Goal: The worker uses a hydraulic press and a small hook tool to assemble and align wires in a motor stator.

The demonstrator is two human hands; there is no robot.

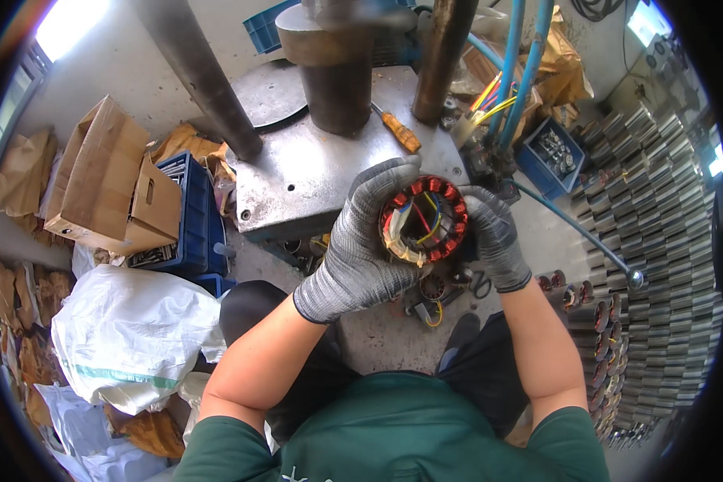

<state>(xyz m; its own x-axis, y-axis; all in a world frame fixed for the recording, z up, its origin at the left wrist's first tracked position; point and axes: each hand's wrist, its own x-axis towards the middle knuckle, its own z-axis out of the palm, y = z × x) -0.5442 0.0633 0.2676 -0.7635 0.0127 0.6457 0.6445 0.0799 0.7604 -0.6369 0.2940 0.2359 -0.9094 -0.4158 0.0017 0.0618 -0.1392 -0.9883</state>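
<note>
Between my two grey-gloved hands is a round motor stator [455, 233] with red-brown copper windings. Coloured lead wires, blue, yellow, red and white, lie inside its ring. My left hand [357, 245] wraps round its left side, with the thumb along the top edge. On the opposite side, my right hand [494, 233] has its fingers curled against the rim. The stator is held up in front of the metal press table [297, 173]. A screwdriver with an orange wooden handle [400, 132] lies on that table, just beyond my left hand.
Steel posts [209, 80] and a thick press ram [337, 88] rise from the table. Stacked metal cylinders [651, 241] line the right. A blue crate [550, 157] holds small parts. At left are a cardboard box [104, 177], a blue bin [197, 209] and a white sack [136, 329].
</note>
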